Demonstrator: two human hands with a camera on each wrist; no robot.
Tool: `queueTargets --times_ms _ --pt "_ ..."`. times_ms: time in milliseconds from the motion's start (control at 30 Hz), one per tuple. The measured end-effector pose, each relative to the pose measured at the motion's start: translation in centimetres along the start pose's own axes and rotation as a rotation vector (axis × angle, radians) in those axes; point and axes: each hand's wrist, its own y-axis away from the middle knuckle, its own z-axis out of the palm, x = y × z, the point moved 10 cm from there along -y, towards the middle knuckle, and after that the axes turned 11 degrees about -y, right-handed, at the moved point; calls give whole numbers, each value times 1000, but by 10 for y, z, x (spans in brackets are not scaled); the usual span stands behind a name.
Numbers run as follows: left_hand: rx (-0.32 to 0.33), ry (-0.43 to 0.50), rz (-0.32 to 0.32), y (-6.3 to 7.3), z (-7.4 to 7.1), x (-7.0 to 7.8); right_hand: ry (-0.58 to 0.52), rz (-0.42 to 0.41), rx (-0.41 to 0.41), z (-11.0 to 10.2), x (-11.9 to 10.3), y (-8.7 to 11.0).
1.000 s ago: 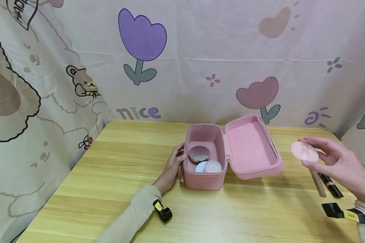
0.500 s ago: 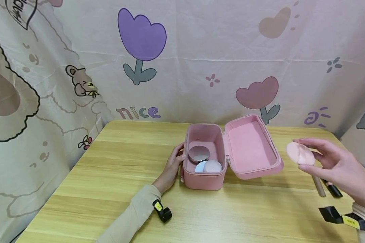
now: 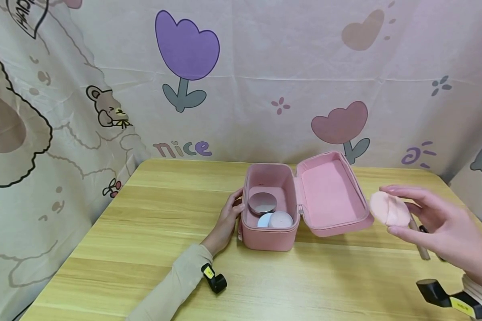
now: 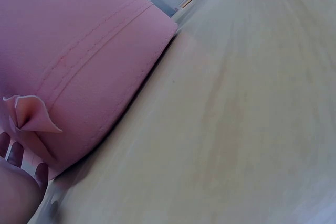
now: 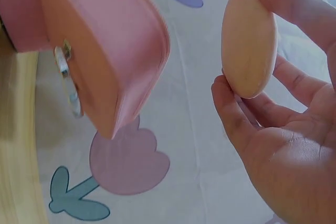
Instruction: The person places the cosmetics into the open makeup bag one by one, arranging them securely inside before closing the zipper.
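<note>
A pink cosmetic case (image 3: 269, 240) stands on the table with its lid (image 3: 333, 191) folded out to the right. Inside it lie a round item with a silvery top (image 3: 263, 203), a bluish-white disc (image 3: 265, 220) and a pale pink round item (image 3: 281, 220). My left hand (image 3: 223, 220) rests against the case's left side; its fingertips also show beside a small pink tab (image 4: 34, 114) in the left wrist view. To the right of the lid, my right hand (image 3: 438, 227) pinches a pale pink powder puff (image 3: 389, 209) with a band across it, between thumb and fingers.
Beneath the right hand lie a brown stick-shaped item (image 3: 421, 245) and a dark tube (image 3: 441, 257), mostly hidden. A printed cloth (image 3: 257, 120) hangs behind the wooden table (image 3: 144, 232). A black wrist camera (image 3: 214, 278) is strapped to the left sleeve.
My right hand has moved left with the powder puff, towards the open lid, and now covers more of the dark tube. The left hand and the case have stayed in place.
</note>
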Motion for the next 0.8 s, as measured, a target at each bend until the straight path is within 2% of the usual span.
queueTargets --times_ms 100,167,300,667,800 --pt "0 -4 -2 0 0 0 -9 -59 -47 11 -6 -1" --pt "0 -6 -2 1 -1 0 -59 -122 -93 19 -11 -2" --pt "0 -9 -8 1 -1 1 -92 -162 -129 29 -14 -3" --pt "6 -9 -20 1 -1 0 -80 -155 -175 48 -12 -3" --pt "7 -2 -20 0 0 0 13 -58 -183 59 -1 -2"
